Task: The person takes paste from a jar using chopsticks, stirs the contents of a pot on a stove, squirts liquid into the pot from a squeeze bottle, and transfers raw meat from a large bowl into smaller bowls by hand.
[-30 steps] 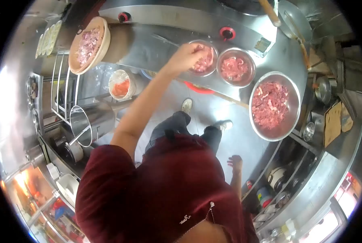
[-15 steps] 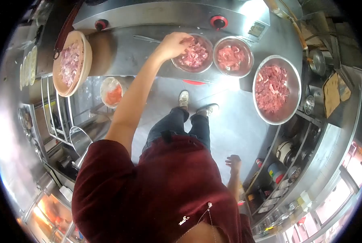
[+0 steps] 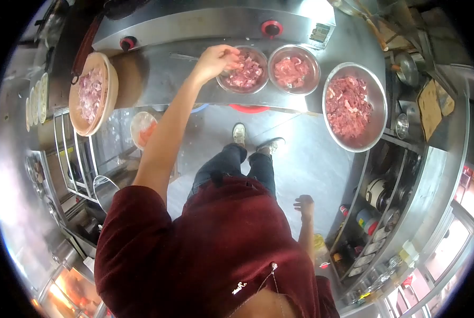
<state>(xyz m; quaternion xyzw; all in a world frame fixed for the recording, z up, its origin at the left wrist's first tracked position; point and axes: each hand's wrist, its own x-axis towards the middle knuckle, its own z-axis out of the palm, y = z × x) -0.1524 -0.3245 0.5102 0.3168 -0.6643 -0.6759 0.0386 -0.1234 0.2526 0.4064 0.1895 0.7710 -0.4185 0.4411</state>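
My left hand (image 3: 215, 60) is over the left rim of a metal bowl of cut raw meat (image 3: 246, 74). Its fingers are bent and the thumb sits apart from them; I see nothing held between them. Right beside that bowl stands a second metal bowl with paler meat slices (image 3: 291, 72). A larger steel basin of darker red meat (image 3: 348, 108) is farther right, at the counter's edge. My right hand (image 3: 305, 204) hangs low at my side, well away from the bowls, with its fingers loosely bent, apart and holding nothing.
At the left is a wide tan bowl (image 3: 112, 87) of pale pink meat. A metal utensil (image 3: 184, 56) lies behind my left wrist. Below the counter (image 3: 168, 79) stands a white tub (image 3: 139, 124) with orange contents. Shelves (image 3: 375, 222) line the right side.
My left hand has drawn back leftward from the meat to the bowl's rim. The view has shifted a little, so the bowls appear farther left. My right hand still hangs at my side.
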